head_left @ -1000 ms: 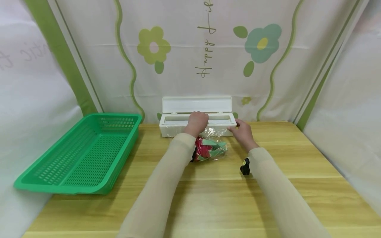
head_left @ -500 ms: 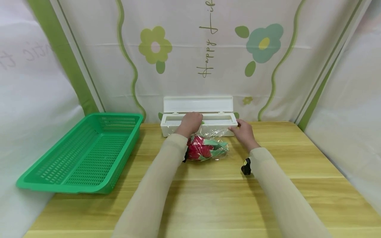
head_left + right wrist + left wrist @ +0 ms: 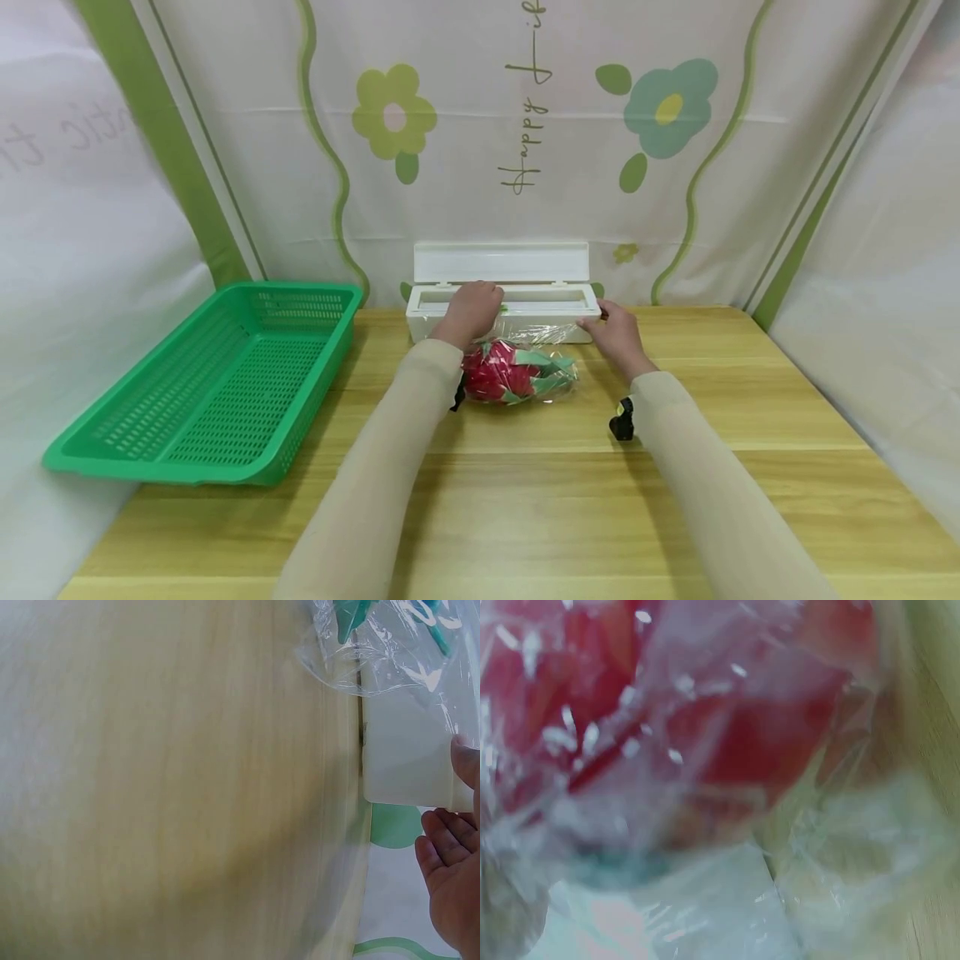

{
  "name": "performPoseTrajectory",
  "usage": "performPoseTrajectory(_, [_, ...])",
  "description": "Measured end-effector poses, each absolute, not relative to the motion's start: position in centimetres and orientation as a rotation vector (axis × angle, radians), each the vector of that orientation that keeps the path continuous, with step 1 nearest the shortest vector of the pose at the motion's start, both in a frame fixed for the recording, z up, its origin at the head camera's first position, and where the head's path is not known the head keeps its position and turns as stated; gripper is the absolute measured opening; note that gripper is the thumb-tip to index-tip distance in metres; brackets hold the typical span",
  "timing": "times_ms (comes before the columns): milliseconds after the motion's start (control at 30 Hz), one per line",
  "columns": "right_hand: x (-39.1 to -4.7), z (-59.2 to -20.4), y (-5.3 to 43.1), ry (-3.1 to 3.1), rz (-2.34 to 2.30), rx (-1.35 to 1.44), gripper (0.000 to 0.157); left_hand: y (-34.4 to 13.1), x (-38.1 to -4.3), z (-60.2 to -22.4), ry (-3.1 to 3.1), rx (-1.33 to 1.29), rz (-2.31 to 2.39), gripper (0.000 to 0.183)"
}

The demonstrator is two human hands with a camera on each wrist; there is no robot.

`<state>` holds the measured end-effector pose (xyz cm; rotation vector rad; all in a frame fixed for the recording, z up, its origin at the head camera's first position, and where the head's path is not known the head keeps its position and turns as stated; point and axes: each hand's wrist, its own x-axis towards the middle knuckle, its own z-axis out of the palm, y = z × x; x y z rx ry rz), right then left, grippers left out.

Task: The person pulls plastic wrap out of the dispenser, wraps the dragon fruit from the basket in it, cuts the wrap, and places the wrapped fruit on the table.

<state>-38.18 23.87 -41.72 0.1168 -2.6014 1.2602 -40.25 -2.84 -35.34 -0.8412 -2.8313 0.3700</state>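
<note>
A white cling film dispenser (image 3: pixel 551 332) stands at the back of the table, its lid (image 3: pixel 501 262) raised. My left hand (image 3: pixel 472 310) has its fingers curled over the dispenser's upper edge, at a small green slider (image 3: pixel 503 308); the fingertips are hidden. At the right end, my right hand (image 3: pixel 617 333) grips the dispenser, thumb on its front and fingers round the side (image 3: pixel 450 847). In front lies a red dragon fruit (image 3: pixel 498 372) with green tips, covered in clear film (image 3: pixel 682 682). The film reaches up to the dispenser's front. My left wrist partly hides the fruit.
A green perforated basket (image 3: pixel 277 433) stands at the left of the wooden table (image 3: pixel 540 517). A printed cloth curtain (image 3: pixel 465 150) hangs right behind the dispenser. Black wrist cameras (image 3: pixel 622 419) sit under the cuffs.
My left hand has slid leftward along the dispenser's edge, uncovering more of the dragon fruit and the green slider. The right hand keeps its grip at the right end.
</note>
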Motion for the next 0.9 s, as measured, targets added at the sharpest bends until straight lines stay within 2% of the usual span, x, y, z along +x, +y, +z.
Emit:
performPoseTrajectory(333, [-38.4,-41.8,24.0,-2.594,1.298,0.106,0.050,-6.0,-40.9,-36.0,-2.857,-0.744,0.329,0.022])
performPoseTrajectory(500, [-38.5,-41.9,24.0,-2.599,1.317,0.108,0.048,-7.1,-40.8,-36.3,-2.837,-0.746,0.346,0.026])
performPoseTrajectory(900, [-38.4,-41.8,24.0,-2.608,1.307,0.107,0.049,-8.6,-40.6,-36.5,-2.778,-0.788,0.315,0.020])
